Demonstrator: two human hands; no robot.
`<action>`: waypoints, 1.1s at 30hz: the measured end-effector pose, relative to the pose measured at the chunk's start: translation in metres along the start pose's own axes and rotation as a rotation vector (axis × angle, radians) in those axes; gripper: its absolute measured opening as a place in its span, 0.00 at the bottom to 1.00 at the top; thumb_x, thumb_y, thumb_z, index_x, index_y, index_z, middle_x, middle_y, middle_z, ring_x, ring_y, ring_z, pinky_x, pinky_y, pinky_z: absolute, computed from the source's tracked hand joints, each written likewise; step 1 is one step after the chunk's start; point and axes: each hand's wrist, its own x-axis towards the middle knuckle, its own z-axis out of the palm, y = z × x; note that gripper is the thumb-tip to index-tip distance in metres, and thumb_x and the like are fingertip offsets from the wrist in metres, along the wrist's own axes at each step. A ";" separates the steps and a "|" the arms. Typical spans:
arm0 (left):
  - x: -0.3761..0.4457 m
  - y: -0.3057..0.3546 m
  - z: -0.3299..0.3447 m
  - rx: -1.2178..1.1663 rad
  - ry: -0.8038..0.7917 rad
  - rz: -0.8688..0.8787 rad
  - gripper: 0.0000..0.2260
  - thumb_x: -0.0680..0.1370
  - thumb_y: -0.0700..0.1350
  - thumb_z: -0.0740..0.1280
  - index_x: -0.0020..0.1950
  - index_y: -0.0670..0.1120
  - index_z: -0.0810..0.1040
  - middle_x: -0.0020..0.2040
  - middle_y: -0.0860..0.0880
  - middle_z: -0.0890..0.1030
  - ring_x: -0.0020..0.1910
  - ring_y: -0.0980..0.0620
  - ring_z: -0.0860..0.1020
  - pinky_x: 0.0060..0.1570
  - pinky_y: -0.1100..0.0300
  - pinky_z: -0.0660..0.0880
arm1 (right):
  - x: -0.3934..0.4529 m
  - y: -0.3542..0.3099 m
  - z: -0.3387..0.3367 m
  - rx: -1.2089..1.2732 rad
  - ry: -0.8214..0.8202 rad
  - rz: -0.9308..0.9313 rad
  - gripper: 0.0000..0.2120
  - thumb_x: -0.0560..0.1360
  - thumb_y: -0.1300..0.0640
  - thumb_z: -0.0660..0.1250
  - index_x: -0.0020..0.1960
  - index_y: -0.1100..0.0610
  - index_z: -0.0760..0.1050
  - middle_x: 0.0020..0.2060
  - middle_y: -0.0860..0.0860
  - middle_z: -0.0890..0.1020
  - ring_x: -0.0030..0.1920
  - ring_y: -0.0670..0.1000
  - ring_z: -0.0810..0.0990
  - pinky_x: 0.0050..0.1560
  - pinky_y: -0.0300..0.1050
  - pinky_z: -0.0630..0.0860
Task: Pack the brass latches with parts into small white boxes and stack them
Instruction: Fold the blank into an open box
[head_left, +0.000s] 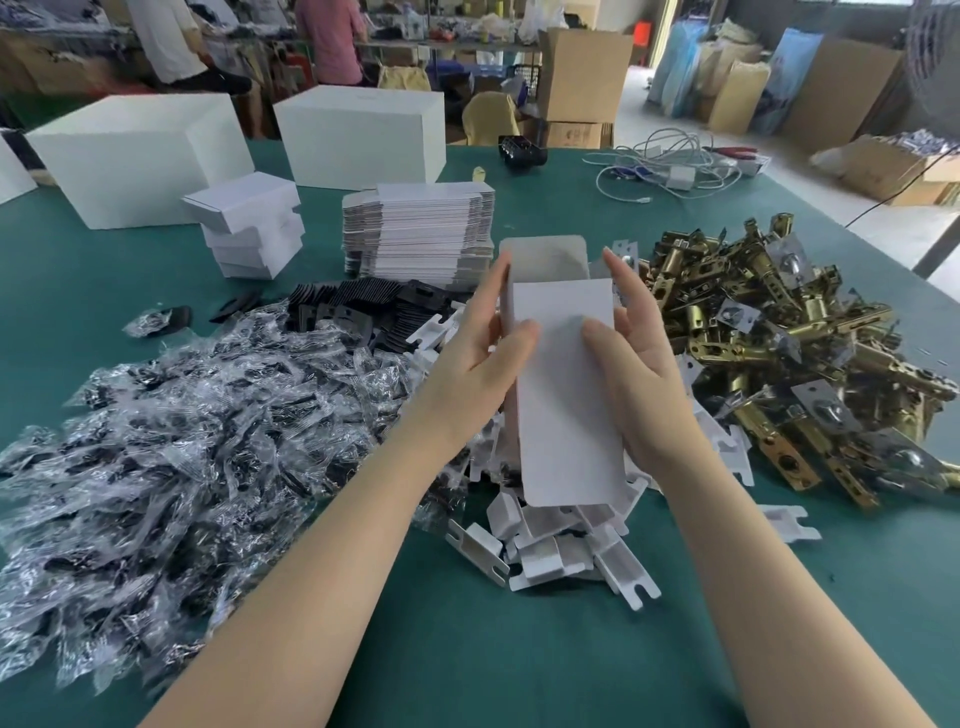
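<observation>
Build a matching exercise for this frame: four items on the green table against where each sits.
Items:
1. heap of brass latches
2. heap of clear plastic parts bags
3. stack of flat white box blanks
4. small white cardboard box

Places:
A. held between left hand and right hand
B. right side of table
C. left side of table
D. centre, behind the hands

Pairs: 1-B, 2-C, 3-D, 4-A
</observation>
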 end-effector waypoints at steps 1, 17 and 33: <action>0.000 -0.002 0.000 0.025 0.013 -0.004 0.30 0.79 0.57 0.63 0.78 0.63 0.54 0.71 0.53 0.74 0.63 0.59 0.76 0.56 0.63 0.77 | 0.000 0.001 0.000 0.008 -0.018 0.024 0.23 0.78 0.55 0.61 0.67 0.31 0.66 0.56 0.42 0.82 0.54 0.51 0.83 0.49 0.49 0.82; 0.000 -0.027 0.000 -0.072 0.145 -0.156 0.16 0.81 0.54 0.62 0.41 0.49 0.83 0.36 0.51 0.80 0.37 0.55 0.78 0.37 0.64 0.73 | 0.005 0.018 0.006 -0.079 0.121 0.235 0.10 0.81 0.49 0.62 0.51 0.52 0.79 0.38 0.50 0.79 0.39 0.52 0.75 0.39 0.49 0.70; 0.008 -0.036 -0.003 -0.133 0.230 -0.290 0.10 0.73 0.50 0.68 0.54 0.55 0.79 0.39 0.57 0.84 0.34 0.60 0.80 0.33 0.66 0.75 | 0.006 0.022 0.002 0.168 0.145 0.507 0.10 0.79 0.56 0.66 0.59 0.47 0.74 0.35 0.51 0.83 0.36 0.54 0.77 0.36 0.47 0.70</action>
